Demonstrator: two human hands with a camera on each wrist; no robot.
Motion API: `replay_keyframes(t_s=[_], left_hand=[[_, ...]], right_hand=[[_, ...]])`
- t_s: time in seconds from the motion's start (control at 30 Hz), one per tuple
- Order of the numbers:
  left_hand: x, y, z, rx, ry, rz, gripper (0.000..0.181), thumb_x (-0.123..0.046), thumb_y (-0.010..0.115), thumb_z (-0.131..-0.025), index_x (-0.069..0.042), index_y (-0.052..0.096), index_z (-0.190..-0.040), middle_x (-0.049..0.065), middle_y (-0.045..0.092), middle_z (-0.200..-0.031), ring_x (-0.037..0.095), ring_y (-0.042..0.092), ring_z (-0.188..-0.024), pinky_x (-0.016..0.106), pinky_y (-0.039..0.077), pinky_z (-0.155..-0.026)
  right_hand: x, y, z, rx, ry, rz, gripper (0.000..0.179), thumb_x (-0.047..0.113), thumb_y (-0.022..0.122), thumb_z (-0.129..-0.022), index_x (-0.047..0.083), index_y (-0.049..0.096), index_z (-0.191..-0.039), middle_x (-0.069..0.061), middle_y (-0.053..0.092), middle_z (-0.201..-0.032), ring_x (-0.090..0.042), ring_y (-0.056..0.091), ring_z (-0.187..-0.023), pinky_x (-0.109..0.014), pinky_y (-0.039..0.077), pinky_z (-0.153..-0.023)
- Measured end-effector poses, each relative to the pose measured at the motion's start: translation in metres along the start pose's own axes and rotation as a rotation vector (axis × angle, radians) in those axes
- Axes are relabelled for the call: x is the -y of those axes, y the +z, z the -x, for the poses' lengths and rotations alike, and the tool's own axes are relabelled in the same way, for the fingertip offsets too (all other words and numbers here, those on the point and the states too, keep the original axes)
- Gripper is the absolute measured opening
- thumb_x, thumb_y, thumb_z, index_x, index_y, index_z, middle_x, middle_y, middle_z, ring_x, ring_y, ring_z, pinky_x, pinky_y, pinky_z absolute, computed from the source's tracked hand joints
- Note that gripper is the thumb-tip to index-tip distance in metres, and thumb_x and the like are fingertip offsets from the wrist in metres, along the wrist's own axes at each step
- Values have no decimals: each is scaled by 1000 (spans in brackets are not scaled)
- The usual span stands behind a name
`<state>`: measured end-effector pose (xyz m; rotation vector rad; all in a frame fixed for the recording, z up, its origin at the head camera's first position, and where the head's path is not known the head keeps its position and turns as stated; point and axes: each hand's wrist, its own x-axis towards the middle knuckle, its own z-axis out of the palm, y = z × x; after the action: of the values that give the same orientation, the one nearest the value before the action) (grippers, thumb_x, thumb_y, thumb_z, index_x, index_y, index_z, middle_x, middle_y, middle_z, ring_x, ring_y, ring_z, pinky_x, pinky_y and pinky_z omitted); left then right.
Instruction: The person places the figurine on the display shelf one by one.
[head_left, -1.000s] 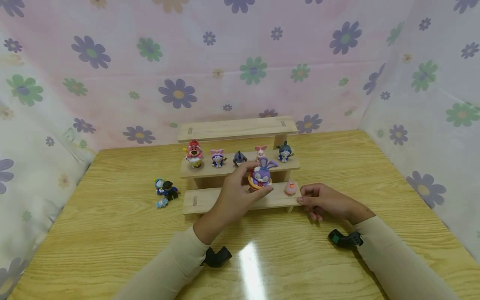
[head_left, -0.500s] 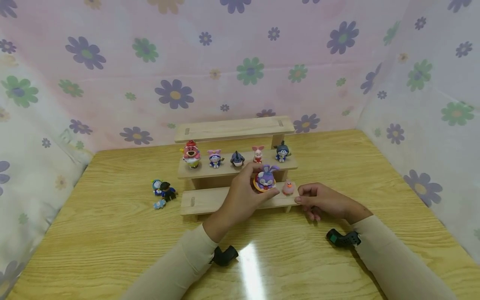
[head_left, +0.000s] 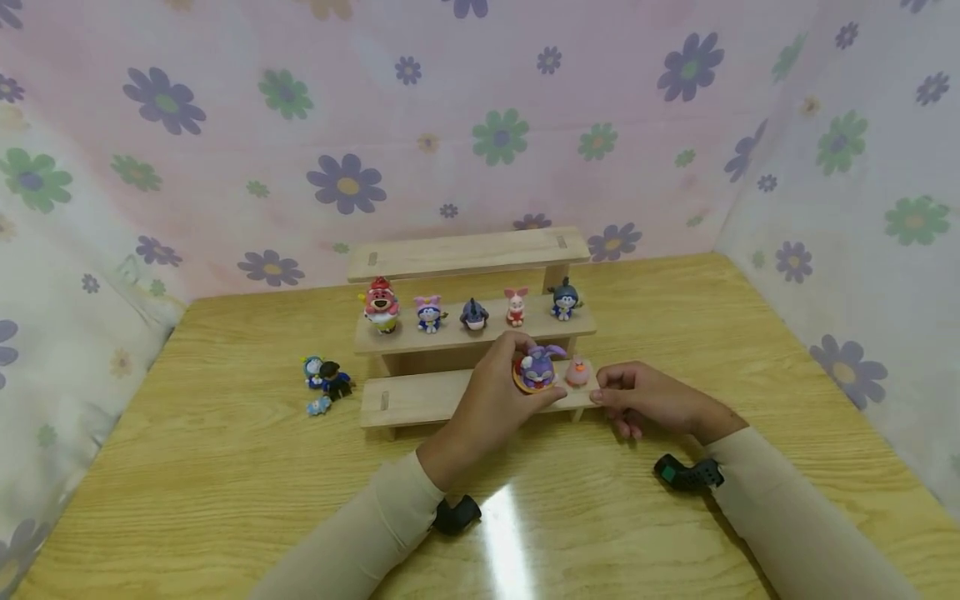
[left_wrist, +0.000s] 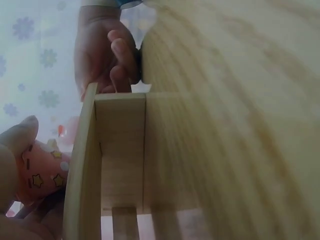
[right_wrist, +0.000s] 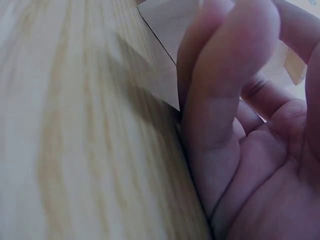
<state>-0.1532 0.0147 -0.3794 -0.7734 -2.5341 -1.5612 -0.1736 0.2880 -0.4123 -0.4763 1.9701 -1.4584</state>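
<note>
Two bare hands are at a three-step stand made of pale wood. The left hand (head_left: 495, 390) is partly closed, its thumb and fingers curved round a purple toy rabbit with long ears and a yellow ring about it (head_left: 538, 371). The rabbit is over the bottom board (head_left: 420, 398), near its 3 o'clock end; I cannot tell if it touches the wood. The right hand (head_left: 651, 400) has its fingers bent, and it pinches that same end of the board between thumb and fingers.

Just past the rabbit, at 3 o'clock, sits a little pink toy bird with an orange beak (head_left: 577, 372). It looks easy to knock, so the left hand should go straight down slowly, get the rabbit's bottom flat, and then let go gently. The right hand should keep the board from wobbling. The long ears could snag a finger.

From 10 to 1 o'clock of the rabbit, five small painted toys stand on the middle board (head_left: 453, 334). Behind them is the bare top board (head_left: 468, 252). Out at 9 o'clock, three more little toys, one black and two blue (head_left: 318, 406), are close together on the yellow wooden table (head_left: 225, 500).
</note>
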Motion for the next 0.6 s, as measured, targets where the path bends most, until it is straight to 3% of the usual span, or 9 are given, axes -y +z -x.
replay_keyframes(t_s=[0.2, 0.6], left_hand=[[0, 2, 0, -4, -22, -24, 57, -29, 82, -83, -13, 46, -123, 3, 57, -115, 9, 59, -96, 17, 53, -75], [3, 4, -1, -23, 6, -38, 59, -31, 82, -83, -12, 45, -125, 3, 57, -115, 10, 58, -97, 18, 52, -75]], right_hand=[[3, -1, 0, -2, 15, -6, 38, 27, 54, -105, -11, 50, -101, -4, 60, -66, -11, 57, -51, -32, 53, -46], [2, -2, -1, 13, 9, -8, 36, 25, 53, -105, -10, 51, -101, -4, 62, -66, -11, 57, -50, -32, 53, -47]])
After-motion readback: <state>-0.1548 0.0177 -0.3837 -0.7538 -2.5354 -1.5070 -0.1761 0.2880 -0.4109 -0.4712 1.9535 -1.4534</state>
